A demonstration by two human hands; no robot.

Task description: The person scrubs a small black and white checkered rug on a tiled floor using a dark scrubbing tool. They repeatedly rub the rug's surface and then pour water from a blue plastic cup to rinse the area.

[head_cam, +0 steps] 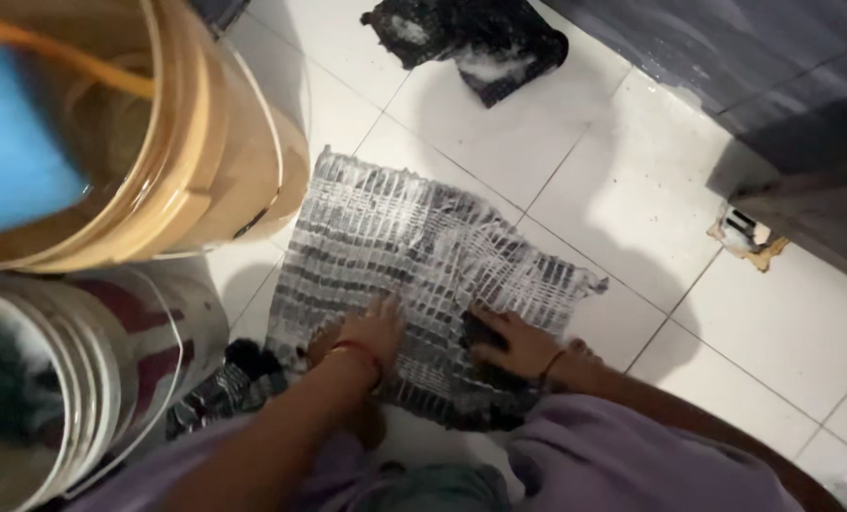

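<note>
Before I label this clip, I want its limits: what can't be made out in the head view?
- Dark object under the right hand on the soapy grey checked cloth: fingers cover it.
- Contents of the tan plastic bucket: cut by the top and left edges, blurred.
- Dark wet bundle on the white floor tiles: cut by the top edge.
- Left hand: blurred.

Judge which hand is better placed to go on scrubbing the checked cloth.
Right, probably. The right hand already covers a dark scrubbing piece on the soapy checked cloth; the left hand lies flat, pinning it down.
</note>
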